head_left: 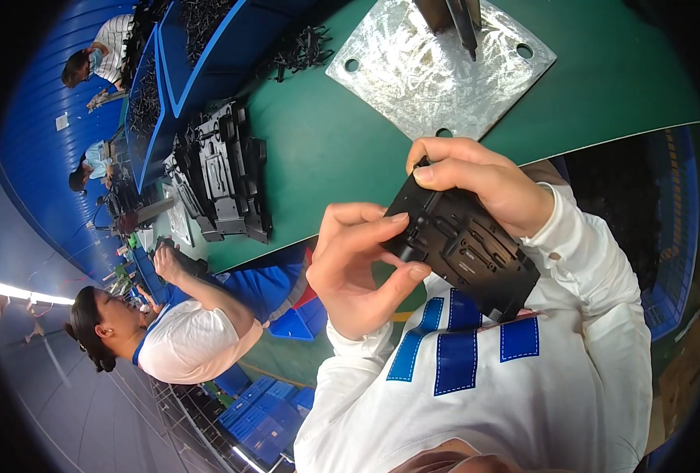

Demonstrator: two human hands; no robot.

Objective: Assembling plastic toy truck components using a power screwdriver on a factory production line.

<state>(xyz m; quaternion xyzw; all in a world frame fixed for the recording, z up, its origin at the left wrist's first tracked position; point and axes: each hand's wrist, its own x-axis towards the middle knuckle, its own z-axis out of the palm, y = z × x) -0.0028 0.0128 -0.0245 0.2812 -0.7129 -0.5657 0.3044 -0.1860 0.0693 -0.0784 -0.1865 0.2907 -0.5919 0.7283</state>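
A black molded plastic part (476,256) with ribs and slots is held tilted in front of my chest, just off the bench edge. My right hand (488,181) is closed on its upper end, thumb on the face and fingers wrapped behind. At the left side, my left hand (362,264) pinches a small rounded piece at the part's corner between thumb and index finger. Whether that piece is separate or belongs to the part I cannot tell. Beyond my hands, a scratched metal plate (413,79) with corner holes lies on the green bench (326,169).
Similar black parts (228,173) are stacked on the left, near blue bins (154,102) and a loose pile of small black pieces (307,49). A co-worker (192,339) stands at left, holding a dark part. Blue crates (267,422) sit below; a blue basket (677,260) is at right.
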